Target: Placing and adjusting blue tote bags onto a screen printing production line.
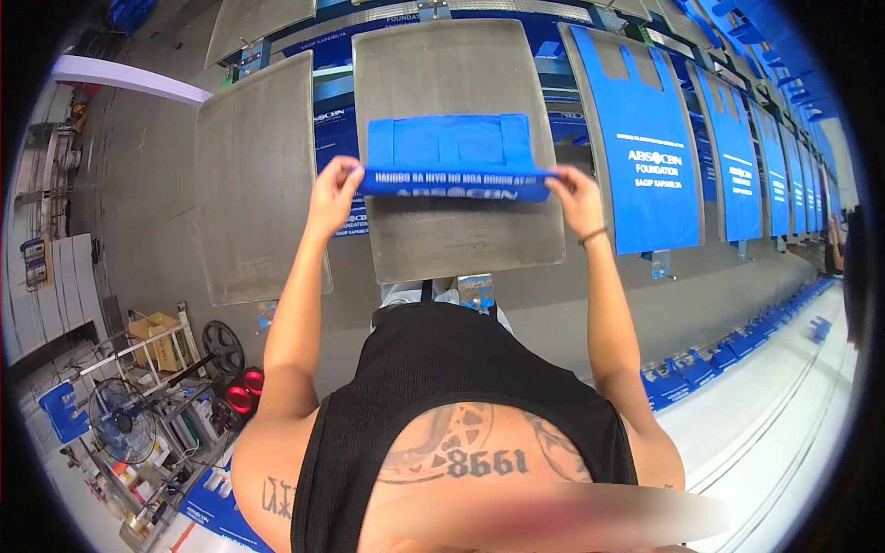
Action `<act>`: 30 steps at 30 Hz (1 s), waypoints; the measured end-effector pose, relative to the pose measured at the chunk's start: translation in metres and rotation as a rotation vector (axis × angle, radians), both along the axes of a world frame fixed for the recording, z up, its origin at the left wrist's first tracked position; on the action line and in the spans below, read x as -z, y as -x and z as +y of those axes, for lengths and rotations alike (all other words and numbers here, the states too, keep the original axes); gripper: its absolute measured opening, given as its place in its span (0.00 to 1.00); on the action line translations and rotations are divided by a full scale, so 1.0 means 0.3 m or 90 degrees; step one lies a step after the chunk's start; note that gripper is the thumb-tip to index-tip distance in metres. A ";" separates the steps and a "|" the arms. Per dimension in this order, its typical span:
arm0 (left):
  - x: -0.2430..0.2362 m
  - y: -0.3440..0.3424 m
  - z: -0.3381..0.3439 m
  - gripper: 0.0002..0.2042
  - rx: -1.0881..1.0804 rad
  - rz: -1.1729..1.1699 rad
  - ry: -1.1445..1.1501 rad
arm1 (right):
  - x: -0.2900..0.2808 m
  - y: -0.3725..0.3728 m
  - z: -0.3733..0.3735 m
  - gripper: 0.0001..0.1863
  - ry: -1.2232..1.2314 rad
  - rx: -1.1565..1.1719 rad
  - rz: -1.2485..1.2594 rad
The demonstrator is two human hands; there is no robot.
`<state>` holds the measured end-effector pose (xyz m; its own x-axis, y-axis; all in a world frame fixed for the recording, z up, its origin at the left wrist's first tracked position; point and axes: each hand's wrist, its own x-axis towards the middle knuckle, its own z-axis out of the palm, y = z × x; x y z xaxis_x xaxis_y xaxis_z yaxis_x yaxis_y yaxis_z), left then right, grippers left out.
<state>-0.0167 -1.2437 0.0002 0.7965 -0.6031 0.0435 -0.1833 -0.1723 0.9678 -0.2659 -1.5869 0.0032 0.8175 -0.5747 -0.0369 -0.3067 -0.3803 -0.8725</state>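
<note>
Between my two hands stretches a blue non-woven fabric bag (pixel 450 143) with white print, bent over along its near side. Beneath it is the grey flat board (pixel 461 240) straight in front of me; the bag's far part, with strap-like handle strips, lies against the board. My left hand (pixel 336 192) pinches the bag's near left corner between thumb and fingers. At the near right corner my right hand (pixel 575 195) pinches in the same way, a dark band around its wrist. The bag's underside is hidden.
An uncovered grey board (pixel 253 184) stands at left. On the right, more boards carry flat blue printed bags (pixel 645 152) in a receding row. Blue bags (pixel 710 364) lie lined up at lower right. A fan (pixel 123 419) and a cardboard box (pixel 164 339) stand at lower left.
</note>
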 end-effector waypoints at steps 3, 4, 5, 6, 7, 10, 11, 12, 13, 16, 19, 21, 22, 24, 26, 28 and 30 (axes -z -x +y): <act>0.040 -0.161 -0.129 0.08 -0.020 0.084 -0.046 | 0.101 -0.175 -0.125 0.13 0.016 0.032 -0.027; 0.072 -0.210 -0.164 0.09 -0.029 0.108 -0.052 | 0.130 -0.228 -0.160 0.14 0.022 0.036 -0.029; 0.108 -0.259 -0.180 0.09 -0.029 0.108 -0.077 | 0.136 -0.286 -0.167 0.15 0.053 0.055 0.018; 0.144 -0.302 -0.192 0.09 -0.028 0.109 -0.102 | 0.138 -0.343 -0.168 0.17 0.085 0.075 0.065; 0.173 -0.328 -0.217 0.10 -0.035 0.074 -0.133 | 0.162 -0.377 -0.184 0.18 0.120 0.091 0.103; 0.286 -0.381 -0.210 0.11 -0.081 -0.044 -0.230 | 0.205 -0.468 -0.185 0.19 0.107 0.097 0.180; 0.279 -0.354 -0.241 0.11 -0.099 -0.041 -0.278 | 0.231 -0.460 -0.193 0.18 0.130 0.103 0.194; 0.266 -0.340 -0.274 0.11 -0.087 -0.033 -0.278 | 0.252 -0.448 -0.209 0.18 0.130 0.112 0.205; 0.256 -0.328 -0.278 0.10 -0.097 -0.081 -0.296 | 0.252 -0.448 -0.201 0.18 0.135 0.126 0.197; 0.241 -0.310 -0.275 0.11 -0.108 -0.108 -0.327 | 0.240 -0.417 -0.217 0.22 0.157 0.106 0.190; 0.239 -0.300 -0.245 0.11 -0.129 -0.060 -0.285 | 0.202 -0.350 -0.176 0.28 -0.330 0.057 0.046; 0.250 -0.303 -0.225 0.10 -0.132 -0.048 -0.251 | 0.169 -0.300 -0.138 0.28 -0.355 0.020 0.038; 0.253 -0.302 -0.228 0.10 -0.130 -0.039 -0.214 | 0.161 -0.267 -0.128 0.28 -0.379 -0.011 0.025; 0.259 -0.297 -0.232 0.10 -0.120 -0.035 -0.210 | 0.166 -0.231 -0.105 0.31 -0.376 0.000 0.022; 0.250 -0.291 -0.249 0.10 -0.129 -0.059 -0.241 | 0.186 -0.198 -0.080 0.32 -0.292 0.037 -0.001; 0.242 -0.282 -0.266 0.10 -0.133 -0.095 -0.250 | 0.209 -0.197 -0.051 0.29 -0.258 0.073 -0.009; 0.231 -0.275 -0.277 0.11 -0.158 -0.170 -0.286 | 0.218 -0.203 -0.035 0.26 -0.084 0.088 0.040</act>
